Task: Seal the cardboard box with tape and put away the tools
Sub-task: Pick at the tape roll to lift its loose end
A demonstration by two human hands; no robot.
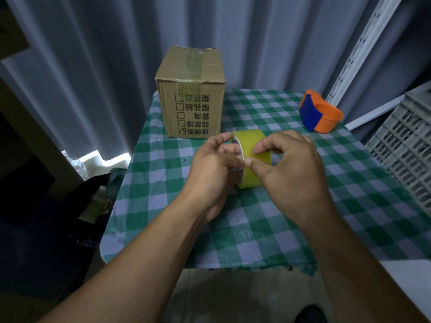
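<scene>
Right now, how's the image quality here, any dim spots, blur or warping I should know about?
Head view: dim overall, with the left side nearly black; the wide lens bows the metal rail at right; both hands, left and right, and the tape roll look slightly soft, while the print on the cardboard box stays legible.
</scene>
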